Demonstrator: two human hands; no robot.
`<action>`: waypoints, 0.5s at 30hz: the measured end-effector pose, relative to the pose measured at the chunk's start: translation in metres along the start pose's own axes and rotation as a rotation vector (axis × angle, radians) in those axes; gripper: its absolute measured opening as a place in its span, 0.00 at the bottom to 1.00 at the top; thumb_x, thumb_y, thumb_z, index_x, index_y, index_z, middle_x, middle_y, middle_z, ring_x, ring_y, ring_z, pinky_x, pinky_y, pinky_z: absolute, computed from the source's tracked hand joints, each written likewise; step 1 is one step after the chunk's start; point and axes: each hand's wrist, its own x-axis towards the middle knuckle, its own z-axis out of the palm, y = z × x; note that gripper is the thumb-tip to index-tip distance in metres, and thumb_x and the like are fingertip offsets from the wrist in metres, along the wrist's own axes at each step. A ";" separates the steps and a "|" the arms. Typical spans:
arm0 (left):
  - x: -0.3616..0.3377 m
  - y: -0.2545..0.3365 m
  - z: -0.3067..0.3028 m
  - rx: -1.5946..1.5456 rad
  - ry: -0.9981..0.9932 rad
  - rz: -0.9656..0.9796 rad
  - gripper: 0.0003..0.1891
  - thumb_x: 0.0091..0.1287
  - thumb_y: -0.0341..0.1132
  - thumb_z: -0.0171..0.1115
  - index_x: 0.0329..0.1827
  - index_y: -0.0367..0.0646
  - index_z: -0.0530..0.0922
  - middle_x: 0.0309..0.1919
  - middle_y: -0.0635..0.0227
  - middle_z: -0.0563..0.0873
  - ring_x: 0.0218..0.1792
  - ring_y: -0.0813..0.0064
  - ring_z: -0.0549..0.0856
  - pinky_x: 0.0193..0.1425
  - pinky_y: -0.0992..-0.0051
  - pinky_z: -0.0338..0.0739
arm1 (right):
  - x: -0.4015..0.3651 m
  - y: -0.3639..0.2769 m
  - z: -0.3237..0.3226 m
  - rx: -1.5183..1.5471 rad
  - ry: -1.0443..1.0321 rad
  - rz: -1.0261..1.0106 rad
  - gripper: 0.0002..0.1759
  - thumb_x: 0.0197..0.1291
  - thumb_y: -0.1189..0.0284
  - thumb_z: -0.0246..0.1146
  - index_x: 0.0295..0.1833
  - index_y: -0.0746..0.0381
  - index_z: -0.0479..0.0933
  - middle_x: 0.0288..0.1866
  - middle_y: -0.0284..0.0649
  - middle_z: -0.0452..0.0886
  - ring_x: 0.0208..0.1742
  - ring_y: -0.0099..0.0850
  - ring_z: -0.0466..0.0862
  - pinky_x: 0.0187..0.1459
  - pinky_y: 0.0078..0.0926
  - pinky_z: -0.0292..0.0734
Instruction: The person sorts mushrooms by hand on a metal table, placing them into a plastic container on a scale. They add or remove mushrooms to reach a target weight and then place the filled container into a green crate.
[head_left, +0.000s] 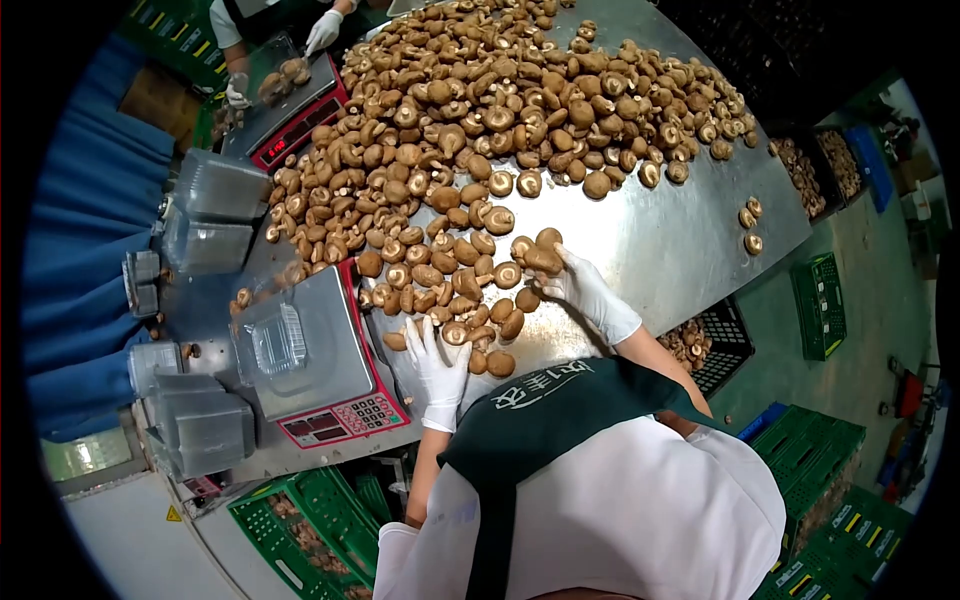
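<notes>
Many brown mushrooms [440, 150] lie heaped on a metal table [680, 230]. My right hand [585, 290], in a white glove, has its fingers around mushrooms [543, 258] at the near right edge of the heap. My left hand [437, 375], also gloved in white, rests with spread fingers at the near edge of a looser group of mushrooms [465, 285], touching some of them. Left of it stands a red-framed scale [310, 350] with a clear plastic container [279, 338] on its plate.
Stacked clear containers [205, 420] and more containers [215, 215] stand along the left edge. A co-worker's gloved hands [323, 33] are by a second scale [300, 118] at the upper left. Green crates [820, 305] and a black crate [725, 345] stand right of the table.
</notes>
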 end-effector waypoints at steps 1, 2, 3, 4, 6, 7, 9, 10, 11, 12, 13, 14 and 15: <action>0.001 0.002 -0.002 -0.018 -0.002 -0.006 0.43 0.51 0.42 0.73 0.70 0.44 0.61 0.72 0.46 0.54 0.71 0.41 0.55 0.72 0.52 0.53 | -0.007 -0.008 0.002 -0.074 -0.024 -0.028 0.24 0.70 0.56 0.51 0.57 0.66 0.72 0.46 0.42 0.82 0.40 0.29 0.82 0.39 0.22 0.78; -0.001 0.004 -0.005 -0.031 -0.012 -0.020 0.43 0.51 0.42 0.73 0.70 0.43 0.61 0.72 0.45 0.54 0.71 0.42 0.56 0.72 0.53 0.54 | -0.020 -0.015 0.003 -0.143 -0.046 -0.046 0.24 0.69 0.56 0.52 0.55 0.66 0.74 0.45 0.41 0.82 0.39 0.28 0.82 0.39 0.21 0.78; -0.001 0.006 -0.008 -0.070 -0.007 -0.038 0.43 0.52 0.41 0.73 0.70 0.43 0.61 0.72 0.45 0.54 0.71 0.43 0.56 0.72 0.54 0.55 | -0.038 -0.024 0.014 -0.242 0.097 -0.086 0.22 0.70 0.58 0.51 0.52 0.66 0.76 0.42 0.40 0.83 0.39 0.26 0.82 0.39 0.20 0.77; -0.005 0.008 -0.012 -0.105 -0.003 -0.060 0.43 0.52 0.40 0.73 0.70 0.42 0.61 0.72 0.45 0.53 0.70 0.43 0.57 0.72 0.56 0.56 | -0.059 -0.035 0.013 -0.332 0.134 -0.093 0.19 0.69 0.61 0.52 0.51 0.66 0.77 0.43 0.39 0.83 0.40 0.26 0.82 0.42 0.19 0.76; -0.009 0.009 -0.023 -0.117 0.000 -0.054 0.43 0.52 0.39 0.73 0.71 0.41 0.60 0.72 0.45 0.53 0.70 0.44 0.58 0.72 0.57 0.56 | -0.091 -0.062 -0.022 -0.643 0.178 -0.107 0.15 0.67 0.64 0.56 0.42 0.65 0.80 0.36 0.37 0.84 0.35 0.23 0.82 0.39 0.20 0.77; -0.012 0.005 -0.025 -0.106 0.012 -0.051 0.43 0.52 0.39 0.73 0.71 0.41 0.60 0.72 0.46 0.53 0.71 0.45 0.58 0.72 0.58 0.55 | -0.097 -0.076 -0.062 -1.002 0.076 -0.202 0.17 0.65 0.62 0.58 0.36 0.65 0.81 0.29 0.37 0.82 0.31 0.20 0.80 0.36 0.19 0.75; -0.019 0.000 -0.031 -0.092 0.027 -0.060 0.45 0.51 0.38 0.74 0.71 0.41 0.59 0.72 0.47 0.54 0.72 0.48 0.57 0.73 0.59 0.54 | -0.132 -0.106 -0.092 -1.291 0.275 0.206 0.19 0.61 0.60 0.60 0.31 0.67 0.82 0.23 0.36 0.81 0.27 0.24 0.79 0.33 0.24 0.76; -0.021 0.002 -0.035 -0.090 0.029 -0.071 0.45 0.51 0.38 0.74 0.71 0.41 0.59 0.72 0.47 0.54 0.72 0.48 0.57 0.73 0.59 0.54 | -0.148 -0.111 -0.105 -1.490 0.228 0.160 0.19 0.60 0.60 0.60 0.36 0.67 0.83 0.27 0.38 0.84 0.29 0.26 0.81 0.35 0.27 0.78; -0.024 0.004 -0.040 -0.099 -0.011 -0.104 0.46 0.50 0.38 0.75 0.71 0.41 0.59 0.72 0.47 0.54 0.72 0.48 0.58 0.74 0.59 0.54 | -0.157 -0.117 -0.100 -1.553 0.252 0.200 0.19 0.60 0.60 0.61 0.39 0.66 0.83 0.30 0.40 0.85 0.32 0.28 0.83 0.38 0.27 0.78; -0.028 0.005 -0.042 -0.110 -0.058 -0.138 0.46 0.49 0.39 0.75 0.71 0.41 0.59 0.72 0.48 0.54 0.72 0.48 0.58 0.74 0.59 0.54 | -0.166 -0.120 -0.097 -1.613 0.280 0.247 0.19 0.59 0.59 0.61 0.42 0.66 0.83 0.34 0.43 0.86 0.36 0.30 0.85 0.41 0.28 0.79; -0.030 0.005 -0.042 -0.071 -0.082 -0.123 0.49 0.47 0.40 0.77 0.72 0.41 0.58 0.72 0.48 0.55 0.71 0.49 0.59 0.72 0.61 0.57 | -0.166 -0.112 -0.102 -1.663 0.347 0.175 0.20 0.59 0.59 0.62 0.44 0.66 0.83 0.37 0.45 0.86 0.39 0.31 0.85 0.44 0.27 0.78; -0.031 0.007 -0.040 -0.071 -0.086 -0.129 0.49 0.47 0.40 0.77 0.72 0.41 0.58 0.72 0.48 0.55 0.71 0.49 0.59 0.72 0.61 0.57 | -0.159 -0.108 -0.105 -1.715 0.416 0.083 0.22 0.58 0.58 0.63 0.46 0.67 0.82 0.40 0.47 0.86 0.41 0.33 0.86 0.46 0.27 0.78; -0.033 0.010 -0.040 -0.086 -0.141 -0.135 0.51 0.45 0.40 0.78 0.72 0.42 0.57 0.72 0.49 0.56 0.70 0.51 0.61 0.71 0.63 0.61 | -0.154 -0.103 -0.074 -1.681 0.438 0.025 0.25 0.56 0.57 0.65 0.51 0.66 0.80 0.43 0.49 0.85 0.44 0.35 0.86 0.48 0.27 0.78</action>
